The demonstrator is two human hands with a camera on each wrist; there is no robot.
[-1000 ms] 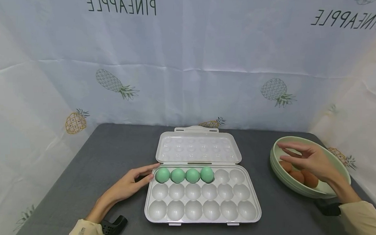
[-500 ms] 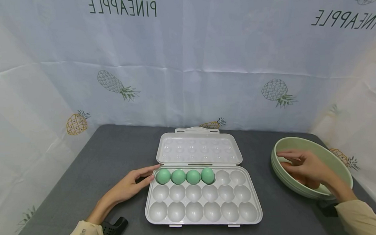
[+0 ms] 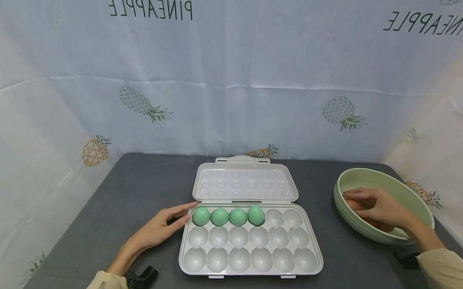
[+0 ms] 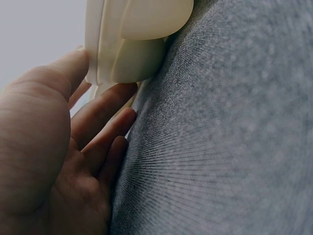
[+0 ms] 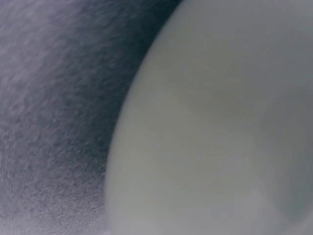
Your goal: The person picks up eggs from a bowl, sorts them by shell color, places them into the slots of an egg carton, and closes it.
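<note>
As seen from the head, touches the tray (image 3: 239,260) on its left with the loosely extended left hand (image 3: 158,228) and grasps a brown egg (image 3: 353,204) with the right hand (image 3: 380,210), in the bowl (image 3: 393,186) right of the tray. Has green eggs (image 3: 219,217) in the tray, near the left hand. From the left wrist, rests thumb (image 4: 66,68) against the tray's rim. From the right wrist, shows the bowl; cannot tell the grip.
</note>
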